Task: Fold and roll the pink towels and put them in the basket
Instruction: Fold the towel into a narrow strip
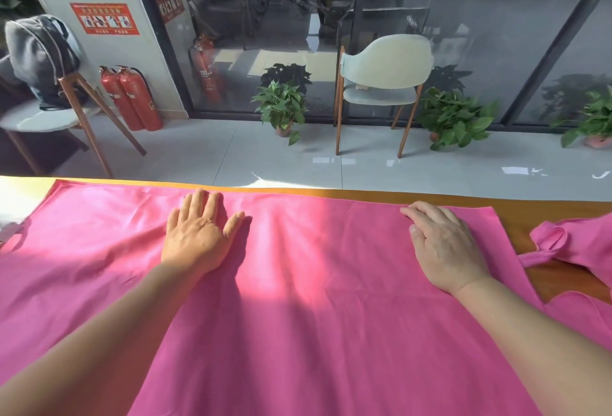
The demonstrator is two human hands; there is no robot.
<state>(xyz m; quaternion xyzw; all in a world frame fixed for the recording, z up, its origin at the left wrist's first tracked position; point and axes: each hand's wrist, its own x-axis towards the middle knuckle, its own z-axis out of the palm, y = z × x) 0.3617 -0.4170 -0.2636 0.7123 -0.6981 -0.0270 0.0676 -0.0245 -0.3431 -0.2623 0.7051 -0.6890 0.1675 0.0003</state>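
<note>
A large pink towel (308,283) lies spread flat over the wooden table (563,280), reaching its far edge. My left hand (198,236) presses flat on the towel left of centre, fingers straight and together, thumb out. My right hand (443,246) rests palm-down on the towel near its far right corner, fingers straight. A second pink towel (569,243) lies crumpled at the table's right side. No basket is in view.
Beyond the table's far edge is a tiled floor with a pale chair (384,84), potted plants (281,107), two red fire extinguishers (132,97) and a chair at the left holding a grey backpack (39,58). Glass walls stand behind.
</note>
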